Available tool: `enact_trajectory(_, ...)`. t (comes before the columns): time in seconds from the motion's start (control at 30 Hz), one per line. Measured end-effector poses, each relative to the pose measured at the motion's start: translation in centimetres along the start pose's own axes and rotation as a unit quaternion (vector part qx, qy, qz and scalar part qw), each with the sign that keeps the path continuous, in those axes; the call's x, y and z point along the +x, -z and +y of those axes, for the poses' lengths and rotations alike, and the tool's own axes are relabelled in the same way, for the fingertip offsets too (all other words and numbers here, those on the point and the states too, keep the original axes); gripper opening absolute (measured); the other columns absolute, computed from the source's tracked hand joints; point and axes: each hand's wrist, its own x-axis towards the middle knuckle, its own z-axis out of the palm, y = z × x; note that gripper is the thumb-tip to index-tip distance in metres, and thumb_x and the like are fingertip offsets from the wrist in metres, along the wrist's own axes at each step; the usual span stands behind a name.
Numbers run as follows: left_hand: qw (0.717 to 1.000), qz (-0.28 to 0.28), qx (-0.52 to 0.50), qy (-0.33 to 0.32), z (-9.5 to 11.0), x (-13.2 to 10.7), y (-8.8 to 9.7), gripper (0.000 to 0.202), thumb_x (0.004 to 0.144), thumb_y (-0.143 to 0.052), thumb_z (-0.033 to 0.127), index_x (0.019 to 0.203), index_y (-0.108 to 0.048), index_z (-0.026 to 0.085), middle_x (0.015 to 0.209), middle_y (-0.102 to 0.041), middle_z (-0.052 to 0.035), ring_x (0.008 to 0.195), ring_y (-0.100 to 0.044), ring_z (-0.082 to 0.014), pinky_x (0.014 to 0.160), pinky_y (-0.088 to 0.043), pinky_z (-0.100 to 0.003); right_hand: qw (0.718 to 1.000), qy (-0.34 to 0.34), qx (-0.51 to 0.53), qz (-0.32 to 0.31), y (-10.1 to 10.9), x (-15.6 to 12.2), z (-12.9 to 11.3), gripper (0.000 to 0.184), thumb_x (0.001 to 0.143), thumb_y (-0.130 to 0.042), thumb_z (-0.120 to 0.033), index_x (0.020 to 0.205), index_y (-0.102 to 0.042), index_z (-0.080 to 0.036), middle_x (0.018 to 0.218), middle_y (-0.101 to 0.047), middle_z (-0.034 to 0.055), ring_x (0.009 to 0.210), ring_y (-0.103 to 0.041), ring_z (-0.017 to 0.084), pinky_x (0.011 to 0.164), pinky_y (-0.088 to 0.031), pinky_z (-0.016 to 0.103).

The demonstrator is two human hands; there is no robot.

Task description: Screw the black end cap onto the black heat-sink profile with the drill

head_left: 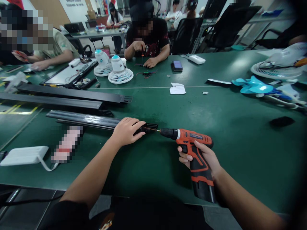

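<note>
My right hand (208, 156) is wrapped round the grip of an orange and black cordless drill (194, 137), a finger by its trigger. The drill points left, and its thin bit (157, 130) reaches the end of a long black rail (88, 119). Whether the bit touches a screw there I cannot make out. Over that same end lies my left hand (128, 131), closed round the rail and pressing it to the green table. A second dark strip shows under the rail. Slots run along the tip beyond my fingers.
More black rails (52, 99) lie behind at left. A phone (67, 145) is cabled to a white power bank (25, 155) near my left forearm. White fans (120, 72) stand further back. Across the table (148, 172) a person holds a screwdriver. Blue fan blades (256, 86) lie at right.
</note>
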Motion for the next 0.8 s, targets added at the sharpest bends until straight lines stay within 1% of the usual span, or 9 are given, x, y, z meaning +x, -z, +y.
enact_trajectory(0.17, 1.0, -0.008, 0.001, 0.003, 0.07, 0.05, 0.08, 0.038, 0.103, -0.059, 0.044, 0.128, -0.069, 0.017, 0.112, -0.075, -0.0114, 0.099, -0.071, -0.0271, 0.091, -0.055, -0.045, 1.0, -0.01, -0.009, -0.011, -0.14, -0.11, -0.25, 0.032, 0.089, -0.07, -0.048, 0.103, -0.073, -0.019, 0.086, -0.071, 0.0084, 0.06, -0.046, 0.015, 0.06, -0.046, 0.033)
enact_trajectory(0.4, 1.0, 0.0, 0.007, 0.004, 0.26, 0.18, 0.24, 0.037, 0.102, -0.061, 0.044, 0.126, -0.069, 0.017, 0.111, -0.076, -0.0101, 0.097, -0.071, -0.0275, 0.091, -0.054, -0.044, 1.0, -0.014, -0.012, -0.013, -0.2, -0.15, -0.25, 0.033, 0.089, -0.071, -0.048, 0.104, -0.073, -0.019, 0.082, -0.07, 0.0082, 0.06, -0.046, 0.015, 0.06, -0.045, 0.034)
enact_trajectory(0.6, 1.0, -0.001, 0.006, 0.004, 0.23, 0.17, 0.22, 0.037, 0.102, -0.061, 0.044, 0.126, -0.07, 0.017, 0.111, -0.076, -0.0108, 0.097, -0.071, -0.0276, 0.091, -0.054, -0.045, 1.0, -0.007, -0.01, -0.004, -0.34, -0.14, -0.25, 0.033, 0.087, -0.072, -0.048, 0.103, -0.073, -0.019, 0.086, -0.071, 0.0082, 0.059, -0.046, 0.014, 0.06, -0.046, 0.033)
enact_trajectory(0.8, 1.0, -0.001, 0.007, 0.006, 0.18, 0.09, 0.13, 0.037, 0.102, -0.06, 0.044, 0.126, -0.069, 0.018, 0.112, -0.076, -0.0104, 0.097, -0.071, -0.0269, 0.09, -0.054, -0.044, 1.0, -0.013, -0.014, -0.013, -0.39, -0.2, -0.38, 0.035, 0.085, -0.074, -0.05, 0.1, -0.074, -0.019, 0.076, -0.067, 0.0062, 0.06, -0.045, 0.015, 0.058, -0.044, 0.031)
